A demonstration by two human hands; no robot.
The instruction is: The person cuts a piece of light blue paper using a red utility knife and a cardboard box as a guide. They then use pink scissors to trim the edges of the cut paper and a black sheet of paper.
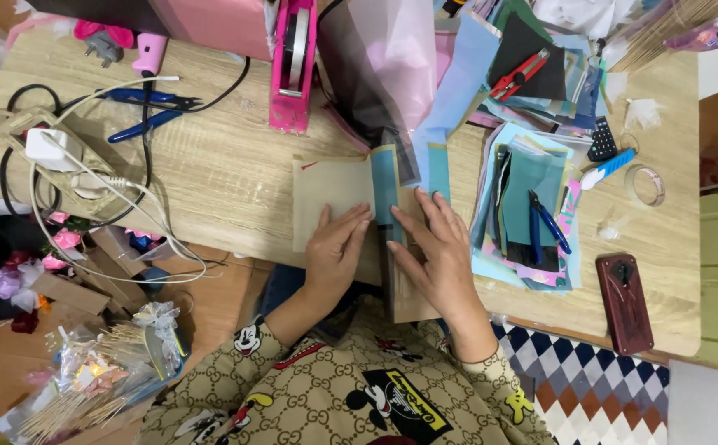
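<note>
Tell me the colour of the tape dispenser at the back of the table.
The tape dispenser is bright pink, seen best in the head view, standing beyond both hands.

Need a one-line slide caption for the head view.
Both hands, left hand and right hand, press flat on tan paper beside a teal strip.
</note>
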